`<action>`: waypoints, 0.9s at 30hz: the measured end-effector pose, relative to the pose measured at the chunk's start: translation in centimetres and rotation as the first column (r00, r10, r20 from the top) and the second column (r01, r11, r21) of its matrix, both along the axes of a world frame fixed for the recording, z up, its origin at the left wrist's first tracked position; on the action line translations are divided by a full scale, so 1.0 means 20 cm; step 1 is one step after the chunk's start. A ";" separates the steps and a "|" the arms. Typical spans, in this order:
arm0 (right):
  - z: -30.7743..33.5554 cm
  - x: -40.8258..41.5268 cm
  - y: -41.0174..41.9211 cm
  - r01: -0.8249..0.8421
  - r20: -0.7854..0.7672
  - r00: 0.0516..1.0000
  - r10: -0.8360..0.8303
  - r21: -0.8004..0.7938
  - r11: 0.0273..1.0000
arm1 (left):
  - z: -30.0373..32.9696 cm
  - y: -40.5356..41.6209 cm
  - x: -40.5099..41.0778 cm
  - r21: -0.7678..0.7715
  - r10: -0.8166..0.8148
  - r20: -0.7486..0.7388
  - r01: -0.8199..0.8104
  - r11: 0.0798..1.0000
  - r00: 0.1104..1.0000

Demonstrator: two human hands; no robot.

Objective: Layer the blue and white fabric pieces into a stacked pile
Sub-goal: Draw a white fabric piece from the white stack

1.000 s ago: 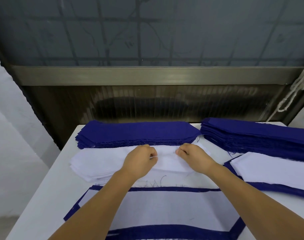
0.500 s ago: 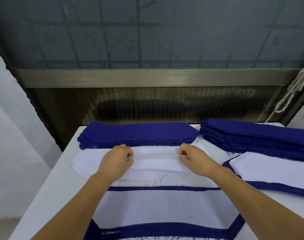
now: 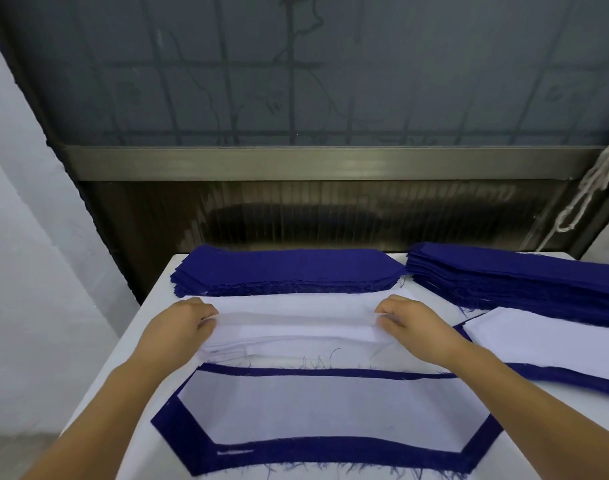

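White fabric piece (image 3: pixel 296 315) sits at the middle of my view, on top of a white stack (image 3: pixel 278 342), stretched between my hands. My left hand (image 3: pixel 180 325) pinches its 9 o'clock end with curled fingers; my right hand (image 3: pixel 412 322) pinches the 3 o'clock end the same way. At 6 o'clock lies the layered pile (image 3: pixel 330 410), white on a blue border. At 12 o'clock a blue stack (image 3: pixel 285 268) touches the white one; another blue stack (image 3: pixel 517 275) lies at 2 o'clock. All rest on the white table (image 3: pixel 129 368).
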State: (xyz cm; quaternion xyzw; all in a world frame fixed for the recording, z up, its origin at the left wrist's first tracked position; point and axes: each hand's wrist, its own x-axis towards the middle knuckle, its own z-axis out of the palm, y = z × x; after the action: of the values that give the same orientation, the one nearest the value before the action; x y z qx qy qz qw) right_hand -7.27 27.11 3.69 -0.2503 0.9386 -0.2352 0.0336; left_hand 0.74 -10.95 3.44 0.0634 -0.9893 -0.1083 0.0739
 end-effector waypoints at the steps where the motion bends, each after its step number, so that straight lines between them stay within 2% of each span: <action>1: 0.02 0.04 0.02 -0.001 -0.001 1.000 0.001 -0.004 1.000 | 0.01 0.00 0.02 -0.007 -0.030 0.004 0.030 1.000 1.000; 3: 0.04 0.12 0.10 0.017 0.059 0.998 -0.014 -0.040 0.999 | 0.03 -0.01 0.09 0.048 -0.112 0.048 0.110 0.993 0.992; 5: 0.07 0.20 0.20 0.024 0.249 0.968 0.006 -0.114 0.993 | 0.07 -0.02 0.16 0.230 -0.216 0.169 0.175 0.957 0.962; 7: 0.11 0.26 0.28 -0.016 0.422 0.905 0.056 -0.097 0.995 | 0.12 0.00 0.20 0.393 -0.356 0.299 0.226 0.892 0.885; 9: 0.13 0.29 0.31 -0.063 0.486 0.872 0.065 -0.020 0.998 | 0.13 0.04 0.21 0.434 -0.433 0.371 0.260 0.863 0.821; 10: 0.13 0.29 0.32 -0.054 0.472 0.881 0.044 0.006 0.999 | 0.12 0.06 0.21 0.412 -0.425 0.371 0.264 0.872 0.825; 12: 0.12 0.29 0.31 0.040 0.387 0.922 -0.032 -0.013 0.999 | 0.11 0.10 0.19 0.352 -0.337 0.285 0.229 0.907 0.897; 14: 0.11 0.31 0.31 0.141 0.250 0.962 -0.107 -0.126 0.982 | 0.12 0.14 0.18 0.340 -0.213 0.105 0.167 0.926 0.971; 16: 0.11 0.34 0.32 0.151 0.015 0.988 -0.151 -0.193 0.969 | 0.13 0.16 0.19 0.357 -0.136 -0.101 0.164 0.920 0.986; 18: 0.08 0.38 0.34 0.069 -0.252 0.962 -0.106 -0.153 0.986 | 0.12 0.16 0.23 0.331 -0.146 -0.203 0.208 0.920 0.968; 20: 0.01 0.43 0.38 -0.042 -0.403 0.915 0.009 -0.073 0.996 | 0.08 0.16 0.29 0.281 -0.248 -0.210 0.302 0.911 0.946; 23: -0.13 0.49 0.43 -0.157 -0.509 0.845 0.162 0.053 0.986 | -0.05 0.16 0.37 0.210 -0.432 -0.130 0.451 0.867 0.892; 27: -0.24 0.54 0.45 -0.187 -0.557 0.804 0.207 0.094 0.978 | -0.16 0.17 0.42 0.170 -0.472 -0.120 0.487 0.857 0.873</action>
State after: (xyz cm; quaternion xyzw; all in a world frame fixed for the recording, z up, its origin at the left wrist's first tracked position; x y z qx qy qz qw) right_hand 3.59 36.06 -1.11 -0.4038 0.8794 -0.1296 -0.2164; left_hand 9.12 -7.48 0.29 -0.1821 -0.9550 -0.2218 0.0748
